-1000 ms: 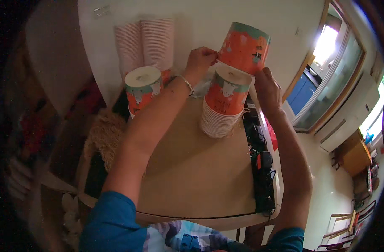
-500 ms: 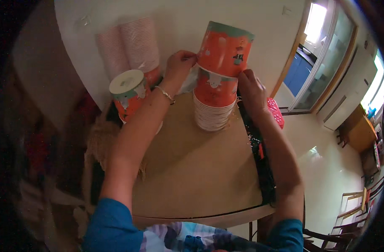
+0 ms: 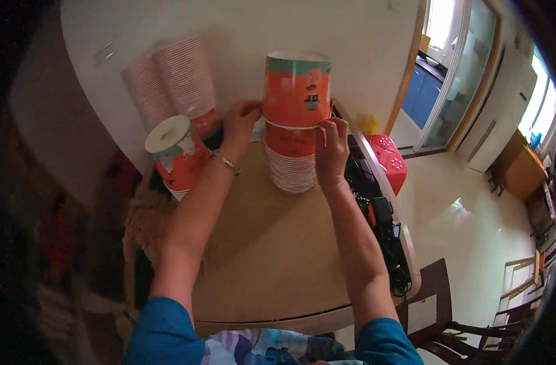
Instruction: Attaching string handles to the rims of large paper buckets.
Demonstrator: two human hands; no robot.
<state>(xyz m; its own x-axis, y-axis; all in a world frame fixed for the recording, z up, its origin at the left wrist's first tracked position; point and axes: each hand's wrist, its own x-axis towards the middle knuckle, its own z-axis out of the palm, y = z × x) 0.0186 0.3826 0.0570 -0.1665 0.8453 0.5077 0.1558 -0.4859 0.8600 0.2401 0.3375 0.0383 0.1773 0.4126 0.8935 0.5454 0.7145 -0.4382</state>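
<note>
An orange paper cup (image 3: 297,91) with a teal band stands upside down on top of a stack of nested orange and white cups (image 3: 293,164) on the brown table (image 3: 272,243). My left hand (image 3: 240,121) grips the cup's rim on its left side. My right hand (image 3: 331,146) pinches the rim on the right, its fingers resting against the stack below. A second short stack of upside-down orange cups (image 3: 177,152) stands left of my left forearm.
Two tall sleeves of pink ribbed cups (image 3: 174,82) lean against the white wall behind. Black cables and devices (image 3: 378,219) lie along the table's right edge. A red box (image 3: 390,161) sits on the floor, and a dark chair (image 3: 454,322) stands at lower right.
The top cup was tilted and raised above the stack; it has come down upright onto the stack. Both hands moved down with it to its rim.
</note>
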